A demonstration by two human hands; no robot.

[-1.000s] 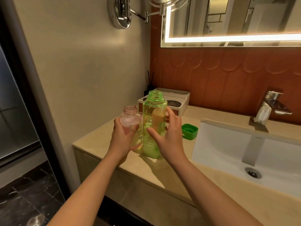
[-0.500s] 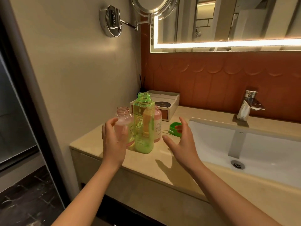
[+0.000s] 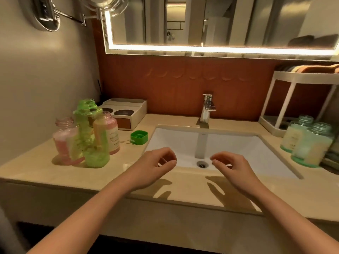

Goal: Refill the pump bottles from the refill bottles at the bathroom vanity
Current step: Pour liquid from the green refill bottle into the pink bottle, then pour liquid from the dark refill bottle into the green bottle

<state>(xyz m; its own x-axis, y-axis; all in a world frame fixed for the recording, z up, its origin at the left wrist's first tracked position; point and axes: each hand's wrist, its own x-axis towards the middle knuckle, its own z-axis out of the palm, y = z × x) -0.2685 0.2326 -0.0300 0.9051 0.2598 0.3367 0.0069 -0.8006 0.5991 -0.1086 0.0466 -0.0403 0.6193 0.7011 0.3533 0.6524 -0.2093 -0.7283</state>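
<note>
– While left hand (image 3: 156, 167) & right hand (image 3: 233, 167) hover loosely curled, empty, over sink (image 3: 238, 142): progress?
– Partway, I'd say. Green refill btl (image 3: 86, 114), pink btls (image 3: 63, 140) uncapped at left; teal btls (image 3: 315, 143) right, prob. still pending.

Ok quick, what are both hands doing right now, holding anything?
Left hand: open, fingers loosely curled, holding nothing.
Right hand: open, fingers loosely curled, holding nothing.

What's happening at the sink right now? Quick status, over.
Left hand and right hand both empty, above sink front edge. Green bottle uncapped, standing counter-left among pink bottles; green cap loose nearby. Nothing in the way.
</note>
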